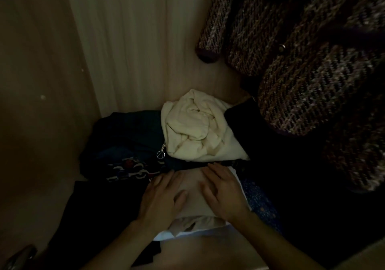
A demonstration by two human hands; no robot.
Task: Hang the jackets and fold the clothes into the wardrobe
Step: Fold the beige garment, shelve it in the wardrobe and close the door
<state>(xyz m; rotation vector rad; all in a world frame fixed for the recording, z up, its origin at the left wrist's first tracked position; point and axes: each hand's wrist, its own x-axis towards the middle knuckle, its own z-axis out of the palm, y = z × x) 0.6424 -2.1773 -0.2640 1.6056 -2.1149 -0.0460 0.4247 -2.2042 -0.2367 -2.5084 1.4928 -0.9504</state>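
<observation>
- Head view: a dim wardrobe (135, 40) with pale wooden walls; a tweed jacket (312, 71) hangs at the upper right.
- A crumpled cream garment (193, 128) lies on dark clothes (129, 136).
- Just in front, my hands, left hand (162, 199) and right hand (223, 192), press flat, fingers straight, on a folded pale garment (192, 183).

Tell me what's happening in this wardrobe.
A person is pressing the left hand and the right hand flat on a folded pale garment lying in the bottom of the wardrobe. Just behind it a cream garment sits loosely bunched on a pile of dark clothes. A tweed jacket already hangs on the right.
</observation>
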